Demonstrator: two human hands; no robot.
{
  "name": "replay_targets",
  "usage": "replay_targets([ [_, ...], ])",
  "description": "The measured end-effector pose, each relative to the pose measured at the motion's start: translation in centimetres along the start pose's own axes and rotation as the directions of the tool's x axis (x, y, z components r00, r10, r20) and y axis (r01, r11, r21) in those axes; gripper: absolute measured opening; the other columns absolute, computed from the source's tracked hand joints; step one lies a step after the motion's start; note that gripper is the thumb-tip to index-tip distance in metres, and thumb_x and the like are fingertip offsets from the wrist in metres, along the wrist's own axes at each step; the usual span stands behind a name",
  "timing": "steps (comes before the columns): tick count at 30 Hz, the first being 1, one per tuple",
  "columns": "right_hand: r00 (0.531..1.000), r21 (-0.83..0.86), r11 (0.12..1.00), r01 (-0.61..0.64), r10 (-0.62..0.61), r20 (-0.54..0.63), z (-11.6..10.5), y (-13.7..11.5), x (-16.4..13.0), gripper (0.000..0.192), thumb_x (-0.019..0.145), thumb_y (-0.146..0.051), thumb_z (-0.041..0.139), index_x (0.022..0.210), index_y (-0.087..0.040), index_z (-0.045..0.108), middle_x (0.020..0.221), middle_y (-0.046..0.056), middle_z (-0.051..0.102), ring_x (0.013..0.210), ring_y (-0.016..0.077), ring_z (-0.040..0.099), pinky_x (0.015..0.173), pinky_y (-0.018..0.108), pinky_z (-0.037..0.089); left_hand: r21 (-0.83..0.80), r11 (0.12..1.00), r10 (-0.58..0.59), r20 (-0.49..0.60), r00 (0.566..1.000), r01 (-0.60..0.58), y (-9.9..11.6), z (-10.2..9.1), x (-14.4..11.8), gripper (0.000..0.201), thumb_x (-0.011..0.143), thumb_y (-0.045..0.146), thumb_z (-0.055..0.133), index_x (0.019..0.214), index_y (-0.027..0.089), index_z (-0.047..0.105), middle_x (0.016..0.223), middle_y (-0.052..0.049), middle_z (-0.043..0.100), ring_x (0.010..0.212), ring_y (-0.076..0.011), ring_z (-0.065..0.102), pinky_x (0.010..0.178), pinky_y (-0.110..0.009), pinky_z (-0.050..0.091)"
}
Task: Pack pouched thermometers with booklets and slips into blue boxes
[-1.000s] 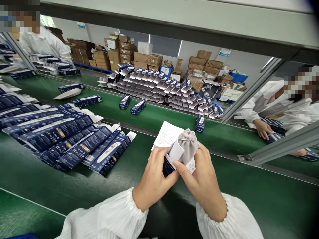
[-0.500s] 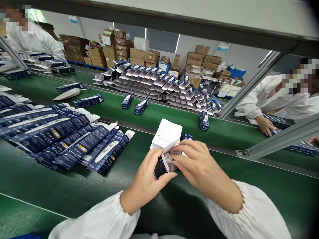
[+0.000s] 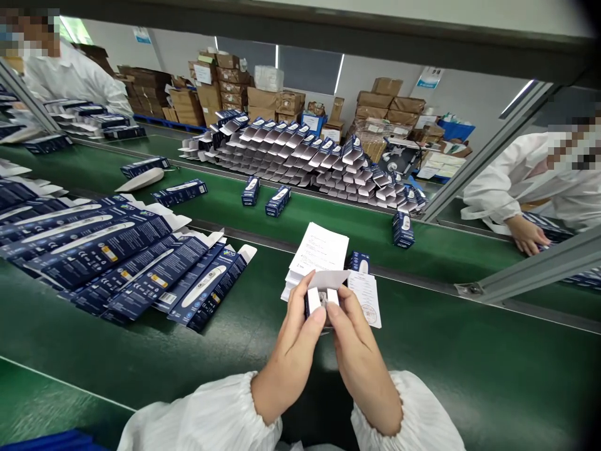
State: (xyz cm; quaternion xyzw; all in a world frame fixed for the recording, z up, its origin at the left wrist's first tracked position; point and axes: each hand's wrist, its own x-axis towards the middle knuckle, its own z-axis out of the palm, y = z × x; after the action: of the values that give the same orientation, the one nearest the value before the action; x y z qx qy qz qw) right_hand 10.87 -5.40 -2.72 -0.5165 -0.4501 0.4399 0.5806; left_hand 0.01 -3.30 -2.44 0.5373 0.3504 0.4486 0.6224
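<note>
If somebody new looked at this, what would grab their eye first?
Probably the big stack of open-ended boxes at the upper middle, beyond the green strip. Next, at lower centre, the left hand and right hand hold a small box with a white flap standing up. On the left, overlapping blue cartons fan across the worktop.

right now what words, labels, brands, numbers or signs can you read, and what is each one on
"OG" (what stands before it is unclear): end box of the left pile
Other print on the left pile: too small
Held box: no readable text
Paper stack: too small
Sheet and its round stamp: too small
Belt boxes: too blurred
Carton label, wall sign: too blurred
</note>
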Motion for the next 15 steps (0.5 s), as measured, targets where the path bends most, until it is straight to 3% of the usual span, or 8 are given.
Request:
replay_targets([
  [3, 0.998, -0.086, 0.995, 0.047, -0.044, 0.041, 0.1, -0.8, 0.1, 0.029, 0.097, -0.035, 0.044, 0.126, -0.033, 0.046, 0.132, -0.001, 0.05, 0.124, 0.0177, 0.045, 0.105, 0.035, 0.04, -0.123, 0.991, -0.057, 0.011, 0.998, 0.058, 1.1, 0.2, 0.6, 0.04, 0.094, 0.02, 0.041, 0.131, 0.036, 0.037, 0.14, 0.007, 0.042, 0.131, -0.0117, 0.035, 0.108, -0.024, 0.031],
  [6, 0.987, -0.108, 0.986, 0.126, -0.114, 0.11, -0.1, -1.0, 0.5, 0.03, 0.097, -0.028, 0.043, 0.127, -0.031, 0.043, 0.13, 0.001, 0.051, 0.121, 0.0167, 0.048, 0.104, 0.033, 0.041, -0.15, 0.988, -0.023, 0.035, 0.999, 0.028, 1.3, 0.0, 1.1, 0.045, 0.088, 0.008, 0.04, 0.125, 0.034, 0.039, 0.133, 0.006, 0.046, 0.125, -0.0111, 0.042, 0.102, -0.024, 0.037],
  [8, 0.97, -0.101, 0.973, 0.209, -0.193, 0.151, -0.6, -1.0, 0.9, 0.031, 0.096, -0.025, 0.043, 0.126, -0.03, 0.043, 0.131, 0.003, 0.05, 0.122, 0.0175, 0.047, 0.104, 0.035, 0.041, -0.092, 0.995, 0.042, 0.073, 0.996, -0.035, 1.4, -0.5, 1.3, 0.044, 0.086, 0.005, 0.04, 0.121, 0.033, 0.042, 0.126, 0.003, 0.049, 0.119, -0.0122, 0.046, 0.099, -0.027, 0.042],
  [10, 0.927, -0.174, 0.919, 0.353, -0.318, 0.2, -1.7, -1.1, 1.4, 0.028, 0.094, -0.022, 0.048, 0.121, -0.028, 0.049, 0.131, 0.004, 0.05, 0.122, 0.0195, 0.047, 0.104, 0.038, 0.041, 0.09, 0.981, 0.162, 0.124, 0.979, -0.174, 1.7, -1.3, 1.5, 0.033, 0.087, 0.008, 0.042, 0.112, 0.029, 0.049, 0.119, 0.001, 0.05, 0.114, -0.0146, 0.049, 0.097, -0.032, 0.043],
  [12, 0.851, -0.297, 0.804, 0.515, -0.438, 0.289, -3.0, -1.5, 1.9, 0.025, 0.092, -0.021, 0.056, 0.116, -0.026, 0.056, 0.128, 0.006, 0.052, 0.12, 0.0213, 0.049, 0.102, 0.038, 0.043, 0.361, 0.852, 0.328, 0.197, 0.924, -0.379, 2.0, -2.4, 1.5, 0.021, 0.088, 0.012, 0.047, 0.102, 0.026, 0.055, 0.113, -0.002, 0.053, 0.112, -0.0173, 0.049, 0.1, -0.037, 0.041],
  [15, 0.761, -0.367, 0.679, 0.636, -0.47, 0.448, -4.5, -1.9, 2.3, 0.036, 0.089, -0.025, 0.063, 0.124, -0.023, 0.054, 0.129, 0.009, 0.052, 0.12, 0.024, 0.049, 0.101, 0.039, 0.044, 0.602, 0.521, 0.492, 0.367, 0.789, -0.605, 2.2, -4.0, 1.4, 0.025, 0.085, 0.019, 0.059, 0.109, 0.025, 0.057, 0.113, -0.004, 0.057, 0.115, -0.0208, 0.047, 0.107, -0.045, 0.031],
])
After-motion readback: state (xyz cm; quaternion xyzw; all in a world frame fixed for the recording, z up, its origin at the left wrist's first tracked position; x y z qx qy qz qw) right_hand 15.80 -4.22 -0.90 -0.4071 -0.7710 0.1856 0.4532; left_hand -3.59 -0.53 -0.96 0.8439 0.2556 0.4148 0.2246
